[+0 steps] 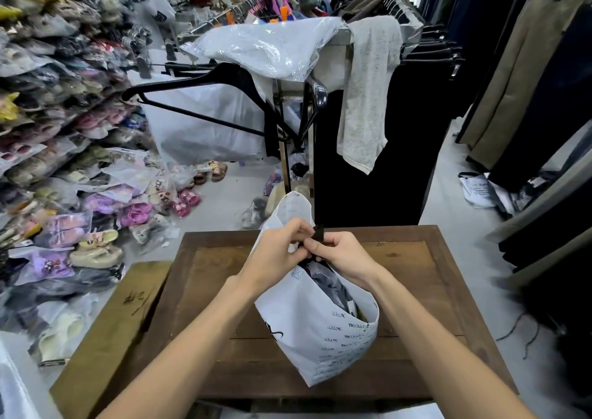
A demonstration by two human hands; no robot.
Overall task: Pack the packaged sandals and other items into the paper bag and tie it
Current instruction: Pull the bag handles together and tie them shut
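Both hands met at the mouth of the white paper bag [323, 332], the left hand [278, 256] and the right hand [344, 256] each pinched with narrow fingers on a black ribbon [319, 233] that stood up between their fingertips. Whether a knot had formed under the fingers could not be told.

The bag stood on the dark wooden tabletop [426, 293], near its middle, leaning toward the viewer with its printed side down and to the right. Its far flap rose behind the left hand at about 12 o'clock. Through the open side of the mouth, dark packaged goods [330, 282] showed inside; what they were could not be made out.

At 12 o'clock beyond the tabletop stood a clothes rack with a grey garment [371, 92] draped over it, a clear plastic package [266, 49] on top and a black hanger [205, 98] hooked at its left. From 9 to 11 o'clock, shelves and the floor [230, 201] held heaps of bagged sandals [96, 245]. At 2 to 3 o'clock hung rows of dark and khaki trousers [519, 76].
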